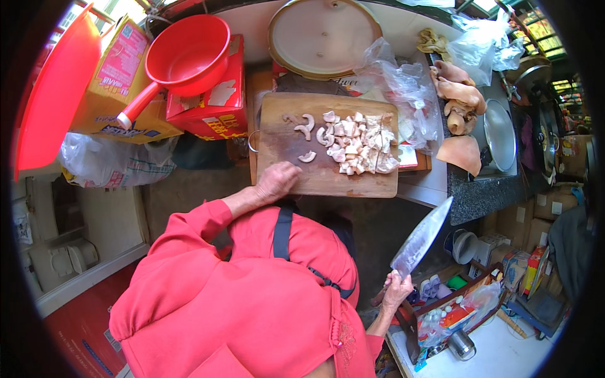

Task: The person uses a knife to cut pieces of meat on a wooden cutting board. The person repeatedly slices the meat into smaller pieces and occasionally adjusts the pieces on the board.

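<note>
My left hand (278, 181) rests on the near left edge of a wooden cutting board (283, 135), its fingers curled; whatever may be under them is hidden. Away from the board, on the right, my right hand (397, 288) grips the handle of a broad-bladed kitchen knife (421, 239). The blade points up and to the right, touching nothing. On the board's right half lies a heap of pale chopped meat (356, 142). Several curved meat slices (307, 126) lie apart from it, farther left. Larger uncut pieces of pale meat (460, 94) sit on the counter to the right.
A round lid (324, 38) and crumpled plastic bags (409, 94) are beyond the board. To the left, a red dipper (192, 53) sits on a red box (214, 104). A metal basin (501, 135) is at the right. Below it stands a white table (498, 349) with a metal mug (462, 345).
</note>
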A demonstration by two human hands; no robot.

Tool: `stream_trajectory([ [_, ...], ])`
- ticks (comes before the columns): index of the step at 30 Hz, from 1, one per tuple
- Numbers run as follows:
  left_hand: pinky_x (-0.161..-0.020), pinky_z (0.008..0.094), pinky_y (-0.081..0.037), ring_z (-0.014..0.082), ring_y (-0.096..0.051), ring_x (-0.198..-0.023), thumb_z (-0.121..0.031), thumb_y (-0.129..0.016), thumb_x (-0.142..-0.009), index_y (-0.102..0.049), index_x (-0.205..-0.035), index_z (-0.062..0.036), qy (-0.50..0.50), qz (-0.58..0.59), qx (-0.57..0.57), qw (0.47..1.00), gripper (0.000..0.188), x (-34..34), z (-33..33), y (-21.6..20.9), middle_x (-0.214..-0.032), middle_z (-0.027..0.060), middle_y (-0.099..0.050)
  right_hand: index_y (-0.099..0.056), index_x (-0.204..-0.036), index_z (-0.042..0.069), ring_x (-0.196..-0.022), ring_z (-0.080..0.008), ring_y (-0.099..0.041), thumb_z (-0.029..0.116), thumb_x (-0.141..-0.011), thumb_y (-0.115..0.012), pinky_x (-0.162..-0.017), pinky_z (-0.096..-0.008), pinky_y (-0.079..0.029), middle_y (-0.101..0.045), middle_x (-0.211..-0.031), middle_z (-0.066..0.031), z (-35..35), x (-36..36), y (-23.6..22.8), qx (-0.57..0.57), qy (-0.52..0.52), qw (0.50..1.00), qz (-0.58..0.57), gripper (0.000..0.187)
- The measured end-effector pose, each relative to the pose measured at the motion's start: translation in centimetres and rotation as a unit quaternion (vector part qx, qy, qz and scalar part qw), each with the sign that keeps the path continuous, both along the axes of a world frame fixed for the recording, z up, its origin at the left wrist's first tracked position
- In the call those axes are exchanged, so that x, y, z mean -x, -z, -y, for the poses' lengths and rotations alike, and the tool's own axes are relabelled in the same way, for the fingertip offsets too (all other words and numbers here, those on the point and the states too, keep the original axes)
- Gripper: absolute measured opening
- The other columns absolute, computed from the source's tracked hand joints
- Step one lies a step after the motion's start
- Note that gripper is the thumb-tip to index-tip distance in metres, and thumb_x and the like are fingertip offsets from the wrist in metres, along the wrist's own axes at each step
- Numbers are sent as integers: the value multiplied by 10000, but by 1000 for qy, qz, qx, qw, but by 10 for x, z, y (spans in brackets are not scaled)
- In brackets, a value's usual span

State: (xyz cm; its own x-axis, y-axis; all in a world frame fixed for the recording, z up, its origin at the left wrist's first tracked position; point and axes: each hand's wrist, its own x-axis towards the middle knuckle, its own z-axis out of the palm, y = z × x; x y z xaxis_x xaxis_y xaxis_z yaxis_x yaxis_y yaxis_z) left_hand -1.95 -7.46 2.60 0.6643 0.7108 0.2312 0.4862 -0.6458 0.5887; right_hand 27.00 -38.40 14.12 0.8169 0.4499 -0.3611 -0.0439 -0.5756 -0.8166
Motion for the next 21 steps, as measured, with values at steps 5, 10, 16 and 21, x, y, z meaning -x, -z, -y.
stream_trajectory([
  [5, -716, 380, -487, 278, -593, -839, -145, -669, -802, -621, -970, -80, -13, 16, -80, 997, 187, -14, 8, 10, -920, 93, -599, -580, -827, -4, -504, -74, -509, 94, -834, -557, -471, -222, -411, -583, -651, -37, -18, 20, 16, 3, -58, 998, -32, 101],
  [10, -730, 376, -461, 261, -555, -873, -172, -672, -783, -610, -1007, -95, -103, -4, -57, 993, 245, -34, -11, 12, -929, 78, -559, -583, -839, 2, -513, -70, -508, 91, -844, -546, -473, -222, -397, -579, -661, -30, -39, 26, 11, -12, -122, 991, -43, 96],
  [16, -688, 380, -502, 275, -588, -753, -194, -665, -828, -621, -1017, -74, -54, -65, -17, 996, 229, -36, -43, 14, -863, 122, -589, -587, -857, 1, -523, -72, -509, 81, -837, -549, -475, -225, -392, -571, -661, -24, -54, 29, 6, -8, -150, 988, -43, 90],
  [21, -651, 253, -527, 122, -615, -726, -115, -598, -908, -604, -1081, -12, -184, 151, 559, 794, 201, -32, -49, 4, -869, 63, -638, -590, -869, -6, -526, -75, -513, 75, -833, -548, -479, -226, -395, -574, -664, -26, -61, 31, 6, -1, -157, 986, -47, 97],
])
